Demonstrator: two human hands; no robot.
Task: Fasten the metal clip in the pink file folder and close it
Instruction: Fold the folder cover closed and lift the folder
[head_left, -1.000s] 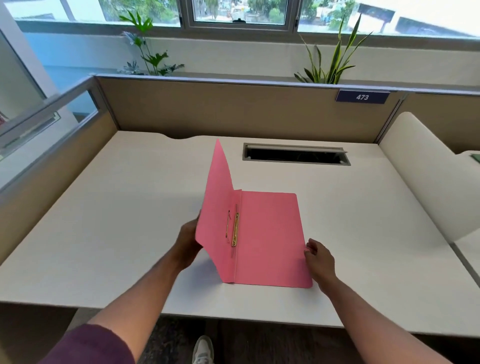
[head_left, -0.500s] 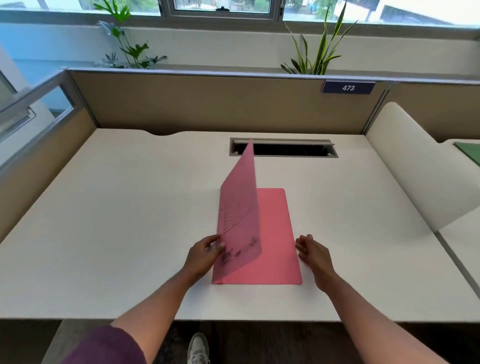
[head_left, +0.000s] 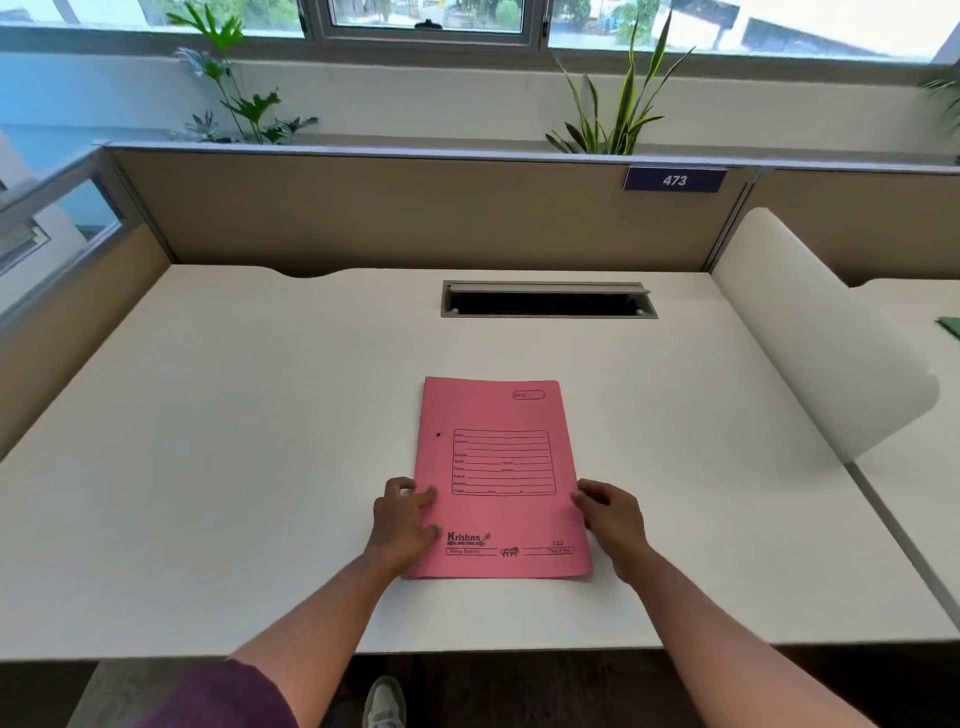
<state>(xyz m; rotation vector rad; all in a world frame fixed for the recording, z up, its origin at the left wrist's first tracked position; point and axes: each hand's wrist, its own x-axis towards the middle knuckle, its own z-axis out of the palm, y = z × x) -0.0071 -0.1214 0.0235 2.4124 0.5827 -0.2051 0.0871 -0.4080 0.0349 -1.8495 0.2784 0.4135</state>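
Observation:
The pink file folder (head_left: 498, 478) lies shut and flat on the white desk (head_left: 234, 441), printed front cover up with a lined label box and black lettering. The metal clip is hidden inside it. My left hand (head_left: 402, 522) rests on the folder's left edge near the spine, fingers spread on the cover. My right hand (head_left: 613, 517) touches the folder's right edge with curled fingers. Neither hand lifts the folder.
A rectangular cable slot (head_left: 548, 301) opens in the desk behind the folder. Tan partition walls (head_left: 415, 213) close the back and left. A curved white divider (head_left: 821, 332) stands at the right. Plants (head_left: 618, 104) sit on the window ledge. A shoe (head_left: 384, 701) shows below the desk edge.
The front cover, held upright by my left hand, swung down to the right and now lies flat, hiding the clip. My right hand stayed at the right edge.

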